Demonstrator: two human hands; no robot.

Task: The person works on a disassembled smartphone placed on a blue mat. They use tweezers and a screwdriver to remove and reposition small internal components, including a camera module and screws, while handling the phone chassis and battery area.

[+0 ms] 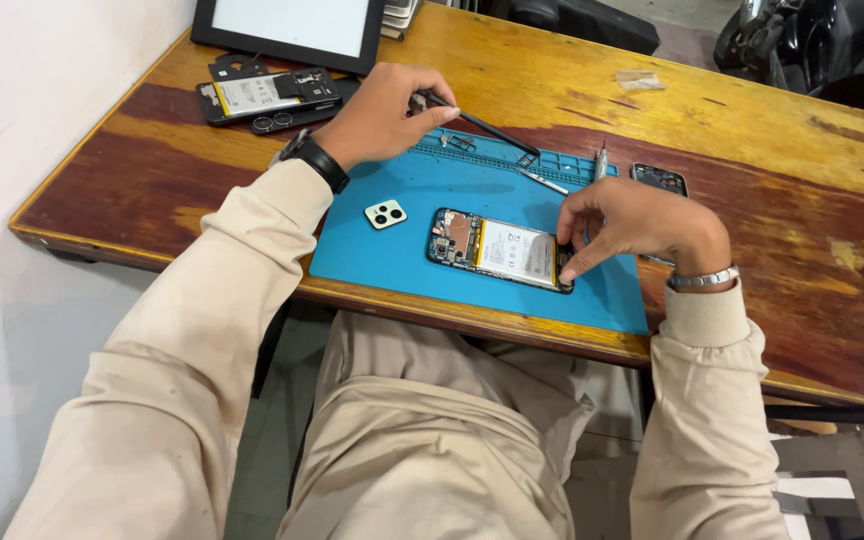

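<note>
Head view, looking down at the long worn wooden desk (752,170), where a blue rubber repair mat (422,190) is laid along the near edge. An opened smartphone with its back removed, white battery and circuit board exposed (497,249), is lying flat near the mat's front edge, roughly mid-desk. The right hand (642,222) is curled over the phone's right end, fingertips pinched together on something tiny at that bottom edge; exactly what is gripped can't be made out. The left hand (384,112) is closed around a thin black pointed tool (482,126) back by the mat's far edge, tip resting over the tray slots. A small pale green camera cover (385,213) is parked on the mat left of the phone. Another gutted phone (262,95) and a black-framed tablet (292,28) are kept at the far left corner. Probably best done slowly: small part lifted straight, phone kept flat, tool brought in only once the pinch is steady.
</note>
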